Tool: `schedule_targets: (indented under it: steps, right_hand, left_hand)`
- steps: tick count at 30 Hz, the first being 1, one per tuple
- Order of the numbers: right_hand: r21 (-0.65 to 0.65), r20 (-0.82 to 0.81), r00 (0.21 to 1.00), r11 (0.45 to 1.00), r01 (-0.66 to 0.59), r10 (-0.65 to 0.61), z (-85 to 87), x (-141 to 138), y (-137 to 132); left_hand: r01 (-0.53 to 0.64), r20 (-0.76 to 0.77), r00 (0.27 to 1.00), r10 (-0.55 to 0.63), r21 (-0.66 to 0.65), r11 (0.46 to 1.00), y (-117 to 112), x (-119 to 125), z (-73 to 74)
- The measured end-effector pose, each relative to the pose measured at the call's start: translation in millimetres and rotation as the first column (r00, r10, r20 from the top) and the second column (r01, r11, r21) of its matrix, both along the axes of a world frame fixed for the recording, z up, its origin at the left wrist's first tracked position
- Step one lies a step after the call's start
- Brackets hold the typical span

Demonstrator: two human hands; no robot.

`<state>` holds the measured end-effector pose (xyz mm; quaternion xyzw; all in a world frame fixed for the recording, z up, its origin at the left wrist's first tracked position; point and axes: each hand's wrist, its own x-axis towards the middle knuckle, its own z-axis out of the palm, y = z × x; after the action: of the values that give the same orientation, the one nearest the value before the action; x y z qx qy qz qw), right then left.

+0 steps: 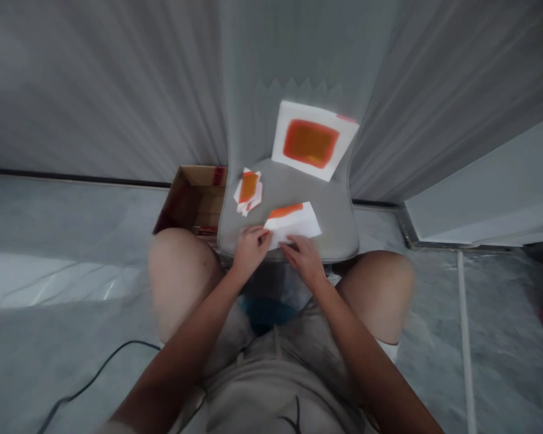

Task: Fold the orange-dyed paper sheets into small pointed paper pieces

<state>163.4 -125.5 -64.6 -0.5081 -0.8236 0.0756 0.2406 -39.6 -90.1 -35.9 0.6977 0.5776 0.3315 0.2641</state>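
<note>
A folded sheet of white paper with an orange patch lies near the front edge of the grey chair seat. My left hand pinches its left corner, fingers closed. At its near edge, my right hand has its fingers bent and its thumb tip by the paper; whether it grips the paper is unclear. Left on the seat sits a small stack of folded white-and-orange papers. A larger white sheet with an orange rounded square leans against the chair back.
An open cardboard box stands on the floor left of the chair. Grey curtains hang behind. A black cable runs over the floor at lower left, and a pale panel stands at right.
</note>
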Motion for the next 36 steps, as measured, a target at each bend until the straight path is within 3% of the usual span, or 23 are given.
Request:
schedule_targets:
  steps: [3, 7, 12, 18, 21, 23, 25, 27, 31, 36]
  right_hand:
    - [-0.002, -0.002, 1.0, 1.0, 0.002, -0.002, -3.4, -4.8, 1.9]
    - [0.02, -0.031, 0.999, 1.0, -0.005, 0.006, -8.2, -12.5, 1.4]
    - [0.05, -0.028, 0.999, 0.998, -0.045, 0.046, -7.7, -18.5, -2.9]
    - [0.11, -0.027, 0.997, 0.991, -0.074, 0.078, -8.4, -9.7, -3.1]
    - [0.172, -0.061, 0.992, 0.98, -0.1, 0.112, -12.9, -3.3, -1.3]
    - [0.174, -0.077, 0.988, 0.977, -0.121, 0.136, -15.0, -0.4, 1.3]
    - [0.127, -0.103, 0.984, 0.983, -0.13, 0.143, -15.5, 1.5, 5.3]
    - [0.068, -0.148, 0.98, 0.99, -0.125, 0.134, -14.7, 3.2, 10.4]
    - [-0.024, -0.218, 0.962, 0.984, -0.174, 0.165, -11.4, 8.7, 22.2]
    - [-0.07, -0.233, 0.942, 0.962, -0.264, 0.242, -10.8, 15.2, 36.6]
  left_hand:
    - [0.014, -0.032, 0.999, -0.014, 0.015, 1.0, 0.6, -4.0, 3.6]
    - [-0.024, 0.15, 0.987, 0.048, -0.161, 0.987, 1.1, -7.0, 3.2]
    - [-0.102, 0.473, 0.831, 0.293, -0.388, 0.916, -1.4, -5.9, -5.8]
    - [-0.106, 0.549, 0.725, 0.416, -0.508, 0.855, -27.5, 11.4, -21.7]
    - [-0.084, 0.579, 0.7, 0.418, -0.515, 0.853, -40.4, 12.7, -22.6]
    - [-0.05, 0.535, 0.78, 0.324, -0.463, 0.885, -42.6, 7.2, -18.5]
    - [0.011, 0.372, 0.918, 0.138, -0.371, 0.928, -39.8, -1.5, -12.0]
    - [0.094, 0.195, 0.98, -0.033, -0.31, 0.946, -34.6, -9.8, -5.5]
    - [0.172, 0.065, 0.985, -0.16, -0.291, 0.941, -26.1, -17.8, -0.4]
    - [0.092, -0.212, 0.972, -0.103, -0.059, 0.994, -22.4, -20.5, -8.9]
